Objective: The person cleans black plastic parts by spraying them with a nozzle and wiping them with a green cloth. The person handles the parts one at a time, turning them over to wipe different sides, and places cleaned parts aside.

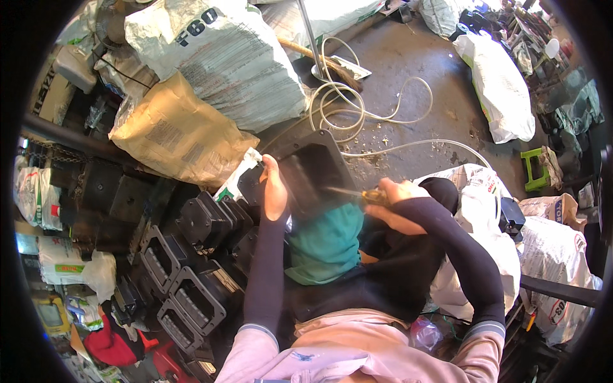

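My left hand (276,191) grips the left edge of a black plastic housing (335,150), thumb up along its side. The housing is a deep open box with a flanged rim and screw holes at its corners. It is tilted above my lap, its dark hollow facing up. In my right hand (397,203) is a hand tool (371,195) with a yellowish handle and a thin pale blade. Its blade points left into the housing; motion blur hides its exact kind and whether the tip touches. A green cloth (327,246) lies on my lap beneath.
Several similar black housings (185,300) are stacked at my left. A brown paper sack (185,137) and a big white sack (217,64) lie beyond. A clear hose (364,118) coils on the floor near a broom (341,71). A green stool (531,171) stands right.
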The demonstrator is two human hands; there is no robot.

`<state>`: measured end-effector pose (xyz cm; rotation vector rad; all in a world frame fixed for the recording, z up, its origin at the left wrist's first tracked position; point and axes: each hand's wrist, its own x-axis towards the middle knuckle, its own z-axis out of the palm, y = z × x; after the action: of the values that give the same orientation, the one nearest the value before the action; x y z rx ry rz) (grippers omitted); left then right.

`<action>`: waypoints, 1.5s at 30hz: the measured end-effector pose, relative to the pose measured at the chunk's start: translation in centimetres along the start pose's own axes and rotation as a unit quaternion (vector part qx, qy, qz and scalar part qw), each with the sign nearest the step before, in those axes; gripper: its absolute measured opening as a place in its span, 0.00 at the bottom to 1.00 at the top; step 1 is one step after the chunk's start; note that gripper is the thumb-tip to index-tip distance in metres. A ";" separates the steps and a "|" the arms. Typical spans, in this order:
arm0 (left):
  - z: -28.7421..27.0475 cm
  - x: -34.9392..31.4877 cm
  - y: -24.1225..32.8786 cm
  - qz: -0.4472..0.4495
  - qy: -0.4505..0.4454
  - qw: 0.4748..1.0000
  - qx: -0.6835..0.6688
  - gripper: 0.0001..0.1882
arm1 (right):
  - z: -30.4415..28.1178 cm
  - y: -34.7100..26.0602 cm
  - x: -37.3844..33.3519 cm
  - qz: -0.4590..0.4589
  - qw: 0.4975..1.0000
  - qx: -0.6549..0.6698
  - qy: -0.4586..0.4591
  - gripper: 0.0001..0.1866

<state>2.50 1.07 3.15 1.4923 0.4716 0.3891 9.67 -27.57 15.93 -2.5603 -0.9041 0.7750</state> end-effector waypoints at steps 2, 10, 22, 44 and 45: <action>0.3 -0.1 0.1 -0.004 0.050 0.998 0.033 0.36 | -0.1 -0.6 1.7 0.024 0.999 0.042 0.010 0.30; 1.9 -0.8 1.1 0.010 0.225 0.972 0.071 0.38 | -1.3 -1.4 4.5 -0.006 0.989 0.147 0.001 0.35; 0.4 1.7 -2.8 -0.085 0.084 0.990 0.080 0.42 | -0.3 -3.5 2.9 0.027 0.996 0.080 -0.001 0.31; -0.9 3.2 -1.7 -0.032 -0.071 0.997 0.019 0.29 | -0.3 -0.8 3.2 0.037 0.997 0.062 0.039 0.33; -0.6 2.9 -1.4 -0.035 -0.061 0.997 0.034 0.30 | -0.3 -1.0 3.5 0.035 0.998 0.050 0.005 0.33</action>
<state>4.56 3.04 1.55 1.5517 0.4434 0.2267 11.65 -24.63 15.28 -2.5187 -0.7557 0.8047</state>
